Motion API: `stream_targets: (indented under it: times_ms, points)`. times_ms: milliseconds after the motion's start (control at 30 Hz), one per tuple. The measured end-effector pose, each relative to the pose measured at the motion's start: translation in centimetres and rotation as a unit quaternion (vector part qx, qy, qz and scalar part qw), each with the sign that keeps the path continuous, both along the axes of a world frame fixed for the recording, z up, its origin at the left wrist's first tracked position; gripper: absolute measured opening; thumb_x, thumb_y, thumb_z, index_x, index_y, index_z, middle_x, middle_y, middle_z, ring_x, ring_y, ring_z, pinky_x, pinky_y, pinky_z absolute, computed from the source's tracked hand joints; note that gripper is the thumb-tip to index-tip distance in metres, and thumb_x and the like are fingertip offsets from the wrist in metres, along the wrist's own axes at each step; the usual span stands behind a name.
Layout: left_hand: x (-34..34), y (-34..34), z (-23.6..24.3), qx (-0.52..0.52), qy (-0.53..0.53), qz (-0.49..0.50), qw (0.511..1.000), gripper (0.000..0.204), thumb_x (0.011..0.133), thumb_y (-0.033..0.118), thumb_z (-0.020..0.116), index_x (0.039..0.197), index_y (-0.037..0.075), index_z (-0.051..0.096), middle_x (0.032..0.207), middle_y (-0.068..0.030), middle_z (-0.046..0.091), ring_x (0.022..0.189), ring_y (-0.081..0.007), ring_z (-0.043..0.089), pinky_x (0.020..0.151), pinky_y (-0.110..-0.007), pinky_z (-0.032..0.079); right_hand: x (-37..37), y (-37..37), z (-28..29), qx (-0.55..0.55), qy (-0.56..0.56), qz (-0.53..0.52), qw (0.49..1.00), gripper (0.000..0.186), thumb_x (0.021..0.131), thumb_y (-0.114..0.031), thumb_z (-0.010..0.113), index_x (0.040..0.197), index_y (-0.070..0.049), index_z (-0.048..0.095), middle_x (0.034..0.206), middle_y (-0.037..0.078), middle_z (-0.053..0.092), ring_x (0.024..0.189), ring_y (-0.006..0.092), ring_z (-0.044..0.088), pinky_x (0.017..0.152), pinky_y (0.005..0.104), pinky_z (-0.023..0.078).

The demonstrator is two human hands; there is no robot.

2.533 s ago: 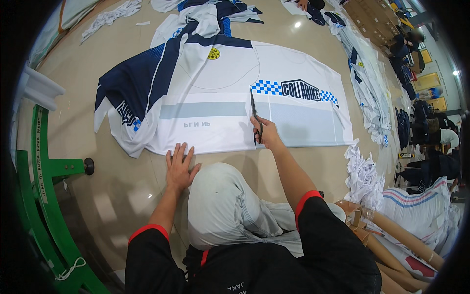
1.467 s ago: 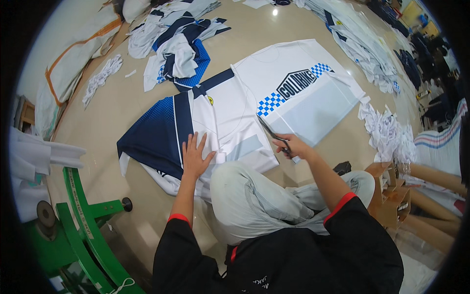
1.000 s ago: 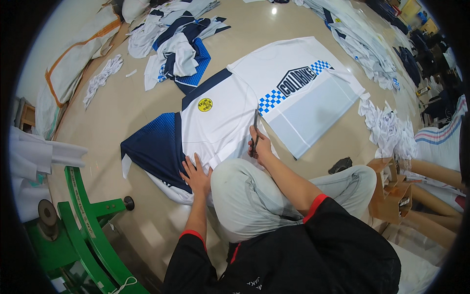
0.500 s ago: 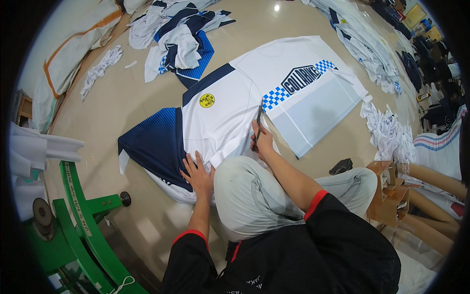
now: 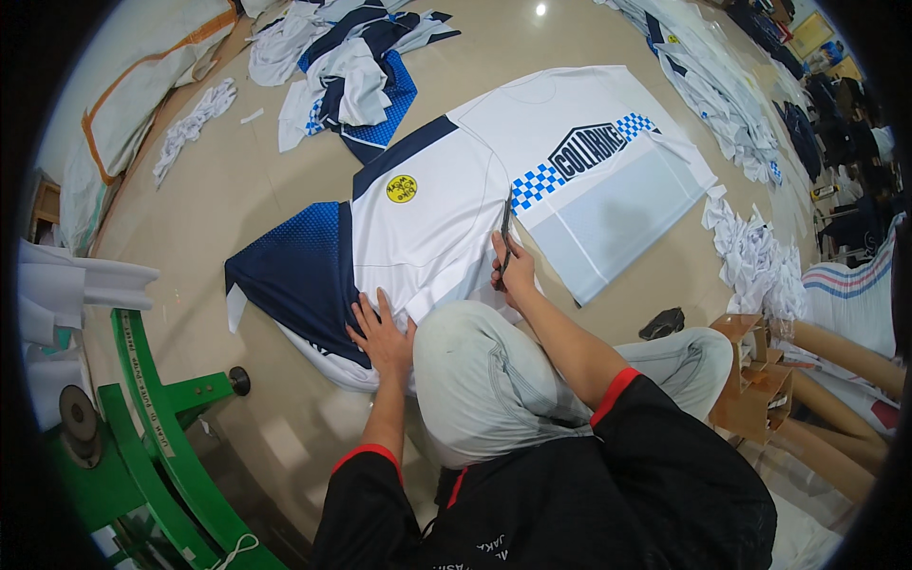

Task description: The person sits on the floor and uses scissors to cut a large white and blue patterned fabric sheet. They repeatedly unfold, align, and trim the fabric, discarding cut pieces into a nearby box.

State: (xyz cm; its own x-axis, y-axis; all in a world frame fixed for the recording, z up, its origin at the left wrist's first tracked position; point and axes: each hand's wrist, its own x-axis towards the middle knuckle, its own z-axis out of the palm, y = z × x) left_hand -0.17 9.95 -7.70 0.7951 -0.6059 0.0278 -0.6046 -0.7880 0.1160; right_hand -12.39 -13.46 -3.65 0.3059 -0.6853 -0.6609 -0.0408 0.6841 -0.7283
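Note:
A large printed cloth lies spread on the floor before me, white with navy parts, a yellow round emblem and a blue checked band. My right hand is closed round the handles of dark scissors. Their blades point away from me at the cloth's cut edge, beside the checked band. A cut gap separates the pale grey lower panel from the white part near my hand. My left hand rests flat with fingers spread on the cloth, at the border of white and navy.
Heaps of white and navy cloth lie at the far left and along the far right. White scraps sit at the right, near cardboard boxes and tubes. A green metal frame stands at the near left. A small black object lies by my knee.
Both hands stay in nearly the same places, the left still flat on the cloth and the right still holding the scissors. The whole view has shifted slightly.

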Motion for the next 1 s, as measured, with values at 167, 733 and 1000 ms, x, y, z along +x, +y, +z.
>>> stream_targets:
  times_ms: [167,733,1000]
  points:
    - [-0.5,-0.3,0.2,0.007,0.001,0.005,1.0,0.084,0.084,0.045,0.063,0.157,0.019,0.03,0.161,-0.0164,0.024,0.149,-0.036,0.02,0.116,-0.064,0.015,-2.0,-1.2,-0.9,-0.003,0.009,0.032,0.999,0.055,0.087,-0.048,0.075,0.128,-0.015,0.062,0.065,-0.003,0.047,0.044,0.0075,0.044,0.041,0.0254,0.038]
    - [0.7,-0.2,0.9,0.008,0.008,0.007,1.0,0.085,0.082,0.043,0.064,0.156,0.019,0.032,0.162,-0.0149,0.024,0.15,-0.0349,0.02,0.117,-0.063,0.014,-2.8,-7.5,1.0,0.001,0.046,0.152,0.987,0.06,0.085,-0.054,0.075,0.129,-0.015,0.063,0.066,-0.003,0.051,0.047,0.0084,0.047,0.043,0.0261,0.039]
    - [1.2,0.1,1.1,0.019,0.017,0.005,1.0,0.084,0.082,0.042,0.063,0.156,0.019,0.031,0.162,-0.0158,0.025,0.15,-0.0351,0.02,0.116,-0.063,0.014,-3.6,-8.9,0.4,-0.023,0.047,0.206,0.977,0.043,0.087,-0.053,0.073,0.11,-0.017,0.067,0.068,-0.004,0.051,0.049,0.0061,0.048,0.044,0.0236,0.039]
